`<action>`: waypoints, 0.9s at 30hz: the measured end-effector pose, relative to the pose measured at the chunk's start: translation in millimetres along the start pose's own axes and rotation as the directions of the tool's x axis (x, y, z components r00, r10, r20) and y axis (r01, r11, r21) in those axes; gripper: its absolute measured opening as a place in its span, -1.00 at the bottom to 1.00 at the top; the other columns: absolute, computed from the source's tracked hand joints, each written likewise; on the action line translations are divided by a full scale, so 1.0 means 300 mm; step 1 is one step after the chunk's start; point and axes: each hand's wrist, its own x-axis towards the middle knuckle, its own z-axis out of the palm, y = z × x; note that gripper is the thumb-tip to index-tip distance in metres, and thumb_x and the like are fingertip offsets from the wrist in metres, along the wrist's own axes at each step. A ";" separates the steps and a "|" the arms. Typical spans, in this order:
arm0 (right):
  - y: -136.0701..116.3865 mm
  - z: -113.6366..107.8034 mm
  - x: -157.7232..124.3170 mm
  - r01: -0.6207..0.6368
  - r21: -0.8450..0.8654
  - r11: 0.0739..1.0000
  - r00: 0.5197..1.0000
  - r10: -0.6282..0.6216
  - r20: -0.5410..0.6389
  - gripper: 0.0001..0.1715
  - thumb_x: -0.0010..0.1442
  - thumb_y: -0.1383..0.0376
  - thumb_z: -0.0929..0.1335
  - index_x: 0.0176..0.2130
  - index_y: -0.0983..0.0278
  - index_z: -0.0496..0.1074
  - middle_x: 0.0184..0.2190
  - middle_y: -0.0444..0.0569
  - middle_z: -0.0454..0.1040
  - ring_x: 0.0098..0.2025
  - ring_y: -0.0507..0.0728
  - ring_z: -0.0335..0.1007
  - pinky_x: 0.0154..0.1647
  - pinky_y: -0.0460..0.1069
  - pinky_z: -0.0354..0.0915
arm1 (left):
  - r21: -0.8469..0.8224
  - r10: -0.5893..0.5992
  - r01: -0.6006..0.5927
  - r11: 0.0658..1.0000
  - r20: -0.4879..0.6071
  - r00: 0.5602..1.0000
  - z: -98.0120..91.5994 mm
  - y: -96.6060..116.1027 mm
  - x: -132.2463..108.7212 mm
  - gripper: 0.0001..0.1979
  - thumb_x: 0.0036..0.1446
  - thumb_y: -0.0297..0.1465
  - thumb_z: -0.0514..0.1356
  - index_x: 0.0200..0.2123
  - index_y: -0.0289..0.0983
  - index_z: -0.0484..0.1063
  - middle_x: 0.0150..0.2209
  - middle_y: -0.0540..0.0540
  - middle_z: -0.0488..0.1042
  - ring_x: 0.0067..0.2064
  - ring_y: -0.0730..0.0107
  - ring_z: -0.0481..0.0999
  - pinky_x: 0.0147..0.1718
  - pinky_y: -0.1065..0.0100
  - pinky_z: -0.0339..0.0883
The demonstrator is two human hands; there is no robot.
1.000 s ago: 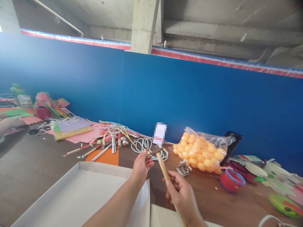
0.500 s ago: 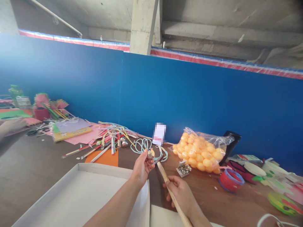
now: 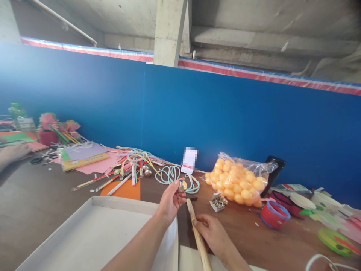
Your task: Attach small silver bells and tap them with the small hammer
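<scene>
My left hand (image 3: 170, 201) is raised over the brown table (image 3: 42, 199) and pinches a small shiny metal bell (image 3: 182, 186) between thumb and fingertips. My right hand (image 3: 212, 234) grips a wooden stick (image 3: 197, 237) that slants up towards the bell, its tip just below and right of it, not touching. Behind the bell lies a coil of pale teal cord (image 3: 172, 174). A small heap of little metal bells (image 3: 219, 202) sits on the table right of the stick's tip.
A white tray (image 3: 93, 233) lies under my left arm. A clear bag of orange balls (image 3: 239, 182), a red tape ring (image 3: 275, 215), coloured paper, straws (image 3: 124, 171) and scissors (image 3: 36, 160) are spread along the blue wall. Another person's hand (image 3: 12, 152) rests at far left.
The stick's tip dropped away from the bell and the stick lowered and tilted. My left hand turned the bell slightly and stayed raised. The view drifted a little.
</scene>
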 end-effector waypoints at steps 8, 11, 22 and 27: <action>-0.002 0.011 -0.007 -0.027 0.024 0.999 1.000 0.027 0.011 -0.68 0.02 0.09 0.29 -0.34 0.28 0.42 -0.57 -0.12 0.42 -0.60 0.05 0.33 -0.77 -0.17 0.12 | -0.061 -0.098 0.100 0.993 0.032 0.995 -0.006 0.000 0.004 -0.66 0.08 -0.31 0.13 -0.10 -0.36 0.35 -0.33 -0.19 0.48 -0.47 0.53 0.44 -0.50 0.50 0.38; -0.001 0.012 -0.005 -0.027 0.013 1.000 1.000 0.027 0.008 -0.69 0.01 0.10 0.30 -0.34 0.29 0.42 -0.60 -0.13 0.42 -0.63 0.05 0.31 -0.78 -0.16 0.10 | -0.052 -0.134 0.136 0.989 0.044 0.990 -0.003 0.002 0.001 -0.64 0.09 -0.25 0.12 -0.13 -0.40 0.36 -0.29 -0.25 0.49 -0.50 0.54 0.42 -0.52 0.50 0.38; 0.011 0.011 -0.006 0.040 0.005 0.999 0.999 -0.040 -0.034 -0.71 -0.03 0.13 0.33 -0.40 0.30 0.46 -0.62 -0.12 0.45 -0.65 0.04 0.31 -0.74 -0.15 0.11 | 0.014 -0.113 0.113 0.994 0.014 0.993 -0.007 -0.019 0.005 -0.68 0.06 -0.27 0.15 -0.14 -0.33 0.36 -0.36 -0.15 0.48 -0.47 0.49 0.46 -0.51 0.48 0.38; 0.001 0.013 -0.010 0.021 -0.030 0.999 0.999 -0.022 -0.036 -0.71 -0.02 0.11 0.32 -0.40 0.27 0.46 -0.62 -0.12 0.45 -0.63 0.05 0.33 -0.74 -0.16 0.13 | 0.024 -0.065 0.065 0.998 0.019 0.998 0.001 -0.016 -0.004 -0.65 0.03 -0.35 0.20 -0.07 -0.29 0.34 -0.38 -0.11 0.45 -0.40 0.47 0.48 -0.43 0.46 0.40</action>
